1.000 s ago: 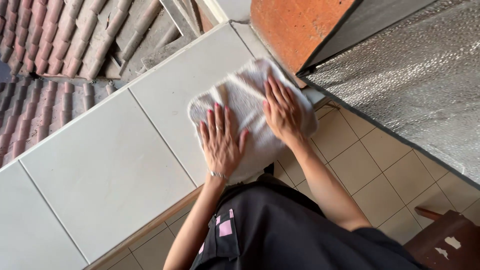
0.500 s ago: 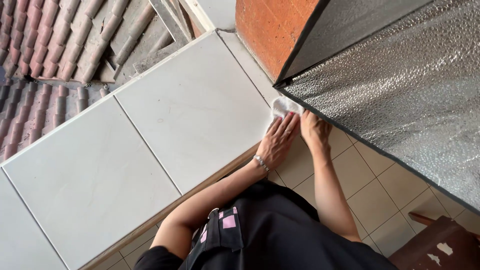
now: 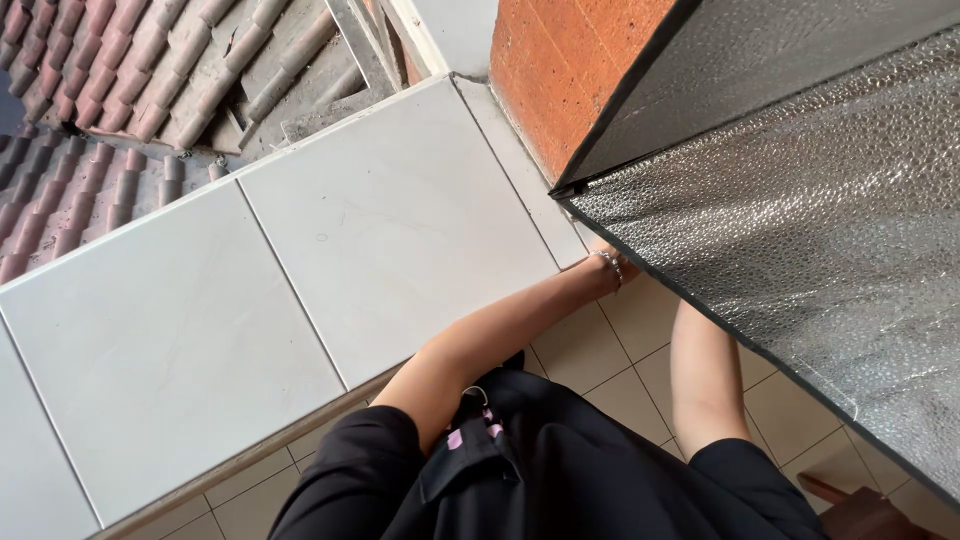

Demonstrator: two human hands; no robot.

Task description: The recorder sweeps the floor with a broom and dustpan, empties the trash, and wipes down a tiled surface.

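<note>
Both my arms reach toward the corner where the white tiled ledge meets the brick pillar. My left forearm ends at a wrist with a thin bracelet, right at the edge of a silver foil panel. My right forearm passes under the same panel. The panel hides both hands, and no cloth shows.
The silver foil panel with a dark rim hangs over the right side. Beyond the ledge lie clay roof tiles. Small beige floor tiles run below the ledge. A brown wooden piece sits at the bottom right.
The hands pushed a white cloth along the ledge toward the pillar corner. Hands and cloth have now slipped out of sight behind the silver panel, and the view has shifted.
</note>
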